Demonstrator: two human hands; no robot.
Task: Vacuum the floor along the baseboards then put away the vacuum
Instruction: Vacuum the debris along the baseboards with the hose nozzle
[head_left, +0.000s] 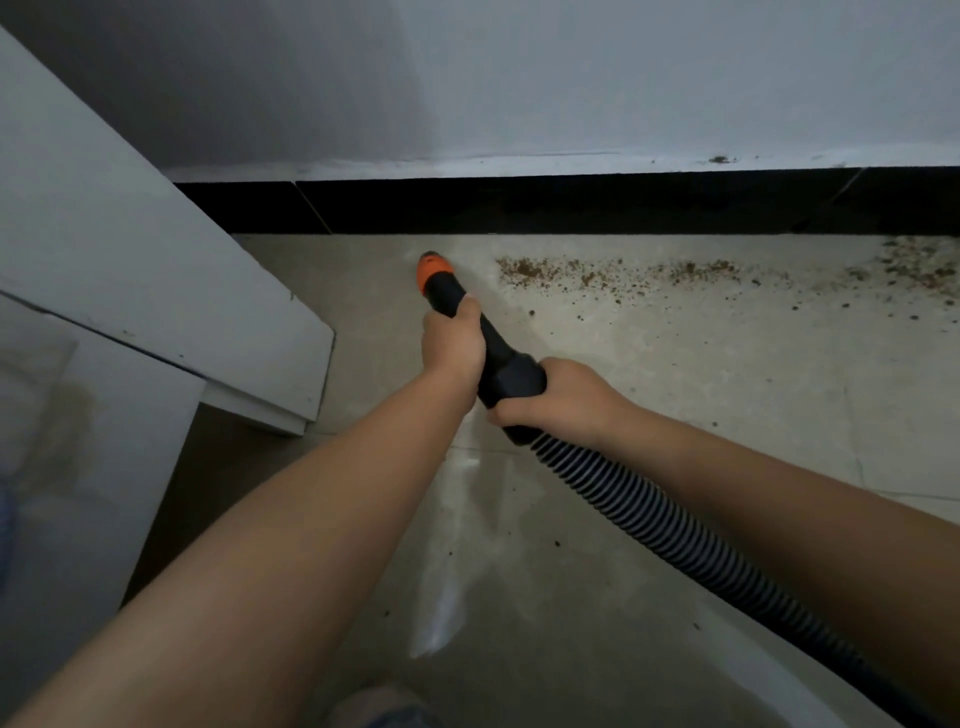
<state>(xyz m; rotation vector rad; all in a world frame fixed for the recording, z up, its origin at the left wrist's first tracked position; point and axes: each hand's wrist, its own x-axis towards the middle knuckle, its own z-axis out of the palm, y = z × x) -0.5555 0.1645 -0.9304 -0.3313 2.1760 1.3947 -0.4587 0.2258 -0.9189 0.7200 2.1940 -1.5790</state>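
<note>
While both hands are wrapped around it, the vacuum nozzle (470, 322) points down and away toward the black baseboard (519, 205), its orange tip (432, 270) sitting just short of the baseboard on the tiled floor (727, 405). Only one view to go on — the head camera looking down past both forearms.

The left hand (453, 345) grips the black tube further forward, fingers curled round it just behind the orange tip. The right hand (558, 400) grips the thicker black collar further back, right where the ribbed hose (691, 535) starts. That hose runs off toward the bottom right corner, passing under the right forearm.

To the right of the tip there's a trail of brown crumbs (613, 273) scattered along the floor near the baseboard, getting denser out at the right edge. A few stray specks sit closer to the camera too. The patch of floor right around the tip looks paler and cleaner.

On the left, a white cabinet (130, 270) juts out at an angle, its corner near the left hand — apart from it, not touching. Grey-white wall (571, 78) above the baseboard.
</note>
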